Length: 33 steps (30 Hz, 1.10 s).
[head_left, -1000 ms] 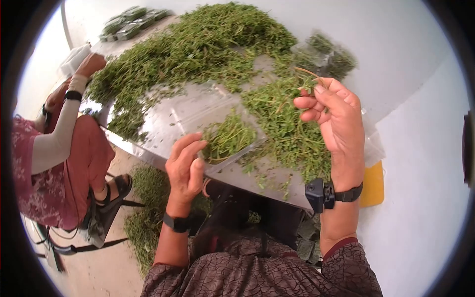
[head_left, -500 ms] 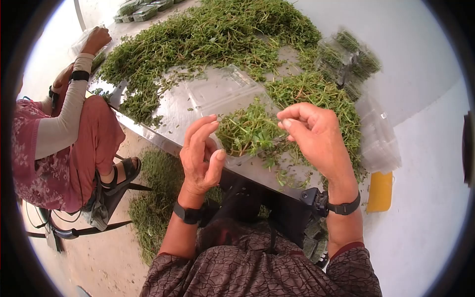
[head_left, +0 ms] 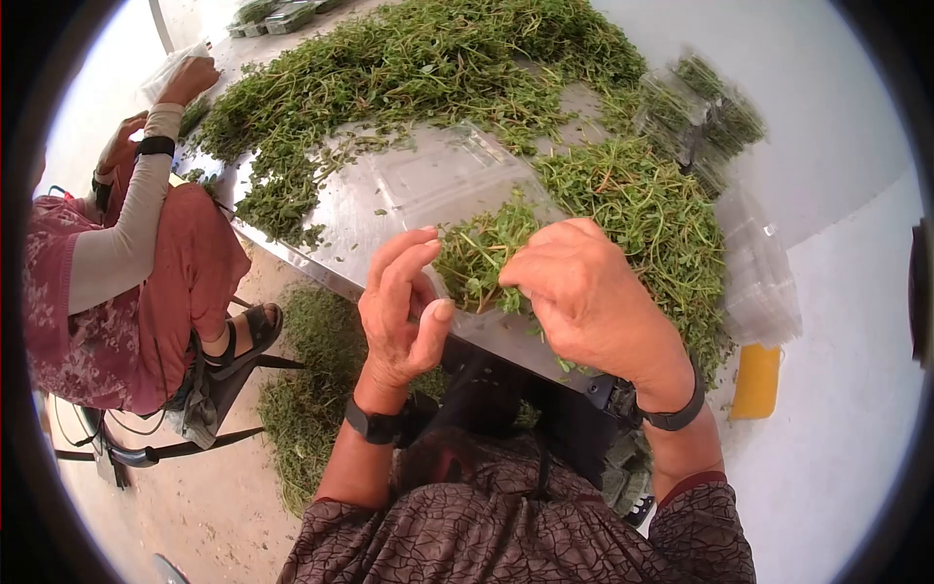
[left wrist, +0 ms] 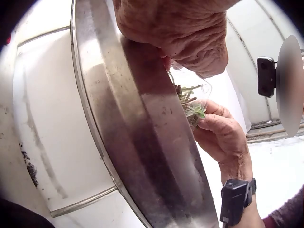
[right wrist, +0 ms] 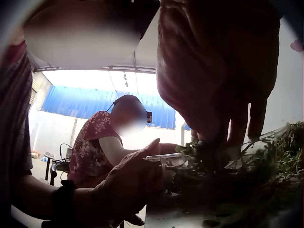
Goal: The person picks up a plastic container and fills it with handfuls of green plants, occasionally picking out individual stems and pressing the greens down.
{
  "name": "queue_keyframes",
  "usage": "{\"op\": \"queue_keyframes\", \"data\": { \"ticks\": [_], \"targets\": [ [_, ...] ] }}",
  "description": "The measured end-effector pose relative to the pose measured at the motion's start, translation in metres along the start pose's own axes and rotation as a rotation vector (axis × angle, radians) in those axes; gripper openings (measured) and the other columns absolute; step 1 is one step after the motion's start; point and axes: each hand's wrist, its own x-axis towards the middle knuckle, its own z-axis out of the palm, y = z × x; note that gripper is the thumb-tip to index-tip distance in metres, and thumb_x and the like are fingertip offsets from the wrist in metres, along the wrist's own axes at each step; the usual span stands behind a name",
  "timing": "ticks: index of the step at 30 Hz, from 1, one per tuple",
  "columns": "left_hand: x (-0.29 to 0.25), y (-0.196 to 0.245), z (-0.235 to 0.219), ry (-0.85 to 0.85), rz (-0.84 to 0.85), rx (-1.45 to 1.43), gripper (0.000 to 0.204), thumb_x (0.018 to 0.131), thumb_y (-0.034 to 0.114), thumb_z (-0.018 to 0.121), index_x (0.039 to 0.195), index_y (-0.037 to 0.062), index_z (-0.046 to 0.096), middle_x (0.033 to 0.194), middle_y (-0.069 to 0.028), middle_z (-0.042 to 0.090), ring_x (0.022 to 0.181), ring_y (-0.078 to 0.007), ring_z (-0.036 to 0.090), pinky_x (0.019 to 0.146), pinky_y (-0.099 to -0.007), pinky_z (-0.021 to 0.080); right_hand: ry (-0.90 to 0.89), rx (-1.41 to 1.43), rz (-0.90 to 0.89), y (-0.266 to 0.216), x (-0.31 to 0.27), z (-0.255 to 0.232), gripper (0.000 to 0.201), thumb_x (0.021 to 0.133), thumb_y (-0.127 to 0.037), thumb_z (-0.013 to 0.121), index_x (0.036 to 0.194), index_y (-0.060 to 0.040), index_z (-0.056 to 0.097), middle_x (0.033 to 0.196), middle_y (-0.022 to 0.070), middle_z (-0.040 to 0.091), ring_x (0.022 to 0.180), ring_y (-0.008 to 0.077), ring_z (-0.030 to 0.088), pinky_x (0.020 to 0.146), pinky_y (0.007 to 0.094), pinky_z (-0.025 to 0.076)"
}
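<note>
An open clear plastic box (head_left: 443,185) lies at the table's near edge, with leafy green stems (head_left: 475,261) in its near half. My left hand (head_left: 397,316) is beside that half's left side, fingers slightly bent and thumb apart; the right wrist view also shows this left hand (right wrist: 135,178) at the box's rim. Over the stems, my right hand (head_left: 598,302) has its fingers curled down and pinches some greens. In the left wrist view the right hand's (left wrist: 225,137) thumb and fingers meet at a leaf (left wrist: 198,112). Its fingertips are partly hidden in the head view.
A large heap of greens (head_left: 418,73) covers the table's far side, with more (head_left: 642,204) at right. Filled packs (head_left: 700,112), stacked empty boxes (head_left: 759,273) and a yellow piece (head_left: 756,382) stand right. Another person (head_left: 126,263) sits at left; greens (head_left: 316,389) lie below the table.
My right hand has come left and down from above the right-hand greens to those in the box. The box holds more greens than before. My left hand has stayed beside it.
</note>
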Motion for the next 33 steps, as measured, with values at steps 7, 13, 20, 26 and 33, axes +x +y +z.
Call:
{"op": "queue_keyframes", "data": {
  "ticks": [7,13,20,26,33],
  "targets": [
    [0.001,0.003,-0.002,-0.016,-0.030,-0.035,0.043,0.085,0.024,0.065,0.119,-0.0008,0.060,0.122,-0.0184,0.061,0.056,-0.0093,0.053,0.053,-0.0227,0.045,0.011,0.066,-0.096,0.000,0.011,0.009,0.022,0.071,0.007,0.059,0.090,-0.0005,0.067,0.089,0.0120,0.066,0.091,0.0315,0.061,0.088,0.0416,0.045],
    [0.003,0.004,-0.003,-0.041,-0.004,0.007,0.043,0.084,0.023,0.065,0.119,-0.0013,0.060,0.122,-0.0185,0.061,0.058,-0.0097,0.054,0.053,-0.0229,0.045,0.207,0.211,-0.208,0.009,0.019,0.027,0.015,0.069,0.004,0.058,0.081,-0.0013,0.066,0.079,0.0140,0.061,0.086,0.0333,0.059,0.083,0.0417,0.043],
    [0.001,0.005,-0.003,-0.057,-0.061,-0.042,0.044,0.084,0.023,0.064,0.121,-0.0007,0.061,0.125,-0.0195,0.058,0.065,-0.0136,0.058,0.060,-0.0252,0.049,0.043,0.179,-0.200,0.015,0.022,0.033,0.016,0.071,0.002,0.058,0.082,-0.0037,0.068,0.083,0.0115,0.065,0.092,0.0302,0.060,0.084,0.0408,0.043],
    [0.006,0.008,-0.002,-0.085,-0.035,-0.020,0.038,0.087,0.026,0.062,0.112,-0.0025,0.066,0.123,-0.0198,0.058,0.072,-0.0166,0.060,0.067,-0.0278,0.051,0.061,0.135,-0.248,0.015,0.019,0.021,0.014,0.072,0.001,0.058,0.081,-0.0024,0.069,0.089,0.0106,0.067,0.097,0.0283,0.061,0.086,0.0417,0.045],
    [0.007,0.012,-0.003,-0.107,-0.073,0.017,0.038,0.090,0.030,0.058,0.105,-0.0032,0.068,0.122,-0.0198,0.059,0.072,-0.0176,0.060,0.069,-0.0306,0.051,0.159,0.047,-0.121,0.026,-0.006,-0.019,0.021,0.076,0.004,0.062,0.093,-0.0029,0.072,0.107,0.0118,0.071,0.107,0.0324,0.063,0.094,0.0425,0.047]
  ]
}}
